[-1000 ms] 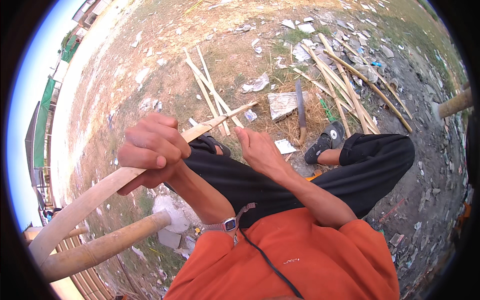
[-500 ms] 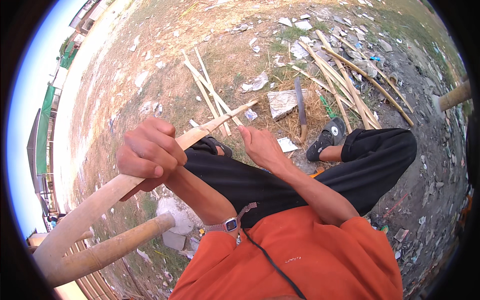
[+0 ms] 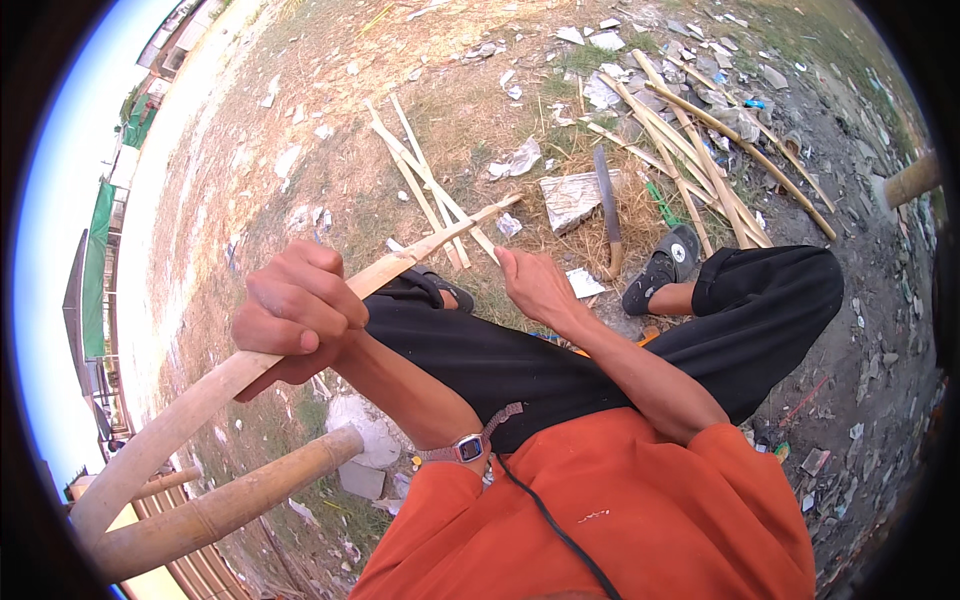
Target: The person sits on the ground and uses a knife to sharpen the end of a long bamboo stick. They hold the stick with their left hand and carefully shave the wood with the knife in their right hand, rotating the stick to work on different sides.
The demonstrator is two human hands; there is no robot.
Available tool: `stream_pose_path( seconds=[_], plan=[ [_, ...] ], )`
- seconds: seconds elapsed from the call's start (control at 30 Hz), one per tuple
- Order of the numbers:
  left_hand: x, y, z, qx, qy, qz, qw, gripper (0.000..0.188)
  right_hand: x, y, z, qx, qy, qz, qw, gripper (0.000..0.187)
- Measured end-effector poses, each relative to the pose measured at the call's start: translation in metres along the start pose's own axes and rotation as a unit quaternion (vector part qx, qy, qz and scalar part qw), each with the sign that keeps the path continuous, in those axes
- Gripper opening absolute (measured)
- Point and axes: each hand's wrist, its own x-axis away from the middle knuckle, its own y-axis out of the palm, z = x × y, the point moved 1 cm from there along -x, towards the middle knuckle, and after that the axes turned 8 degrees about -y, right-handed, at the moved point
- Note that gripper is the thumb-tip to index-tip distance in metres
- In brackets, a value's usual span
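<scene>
My left hand [image 3: 300,312] is closed in a fist around a long, pale bamboo strip [image 3: 170,425]. One end of the strip bends toward the lower left, and its narrow tip points forward past the fist. My right hand [image 3: 540,288] has curled fingers, with the thumb against the near end of a second bamboo strip [image 3: 432,180]. That strip passes beneath the first one and stretches away to the far left; the hand hides its very end. More strips [image 3: 415,190] lie crossed beside it. On the ground ahead, a large knife [image 3: 606,205] rests beside a pale block [image 3: 570,200].
Several bamboo strips and a brown pole [image 3: 745,150] lie in a heap at the far right. A thick bamboo post [image 3: 250,485] slants at the lower left, and another [image 3: 910,182] juts in at right. My sandalled foot [image 3: 665,265] is near the knife. Rubble litters the ground.
The view has shifted slightly. My right hand has edged a little to the right; my left hand keeps its hold on the bamboo strip, nearly still.
</scene>
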Motion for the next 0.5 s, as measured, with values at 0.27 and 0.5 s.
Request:
stream_pose_path(
  seconds=[0.27,0.5],
  plan=[
    [0.001,-0.009,0.000,0.009,0.001,0.007,1.000,0.053,-0.019,0.013,0.000,-0.020,-0.026,0.033,0.999,0.049],
    [0.001,-0.007,-0.001,0.009,0.008,0.001,1.000,0.053,-0.021,0.029,0.043,-0.003,0.030,0.018,0.999,0.049]
  ],
)
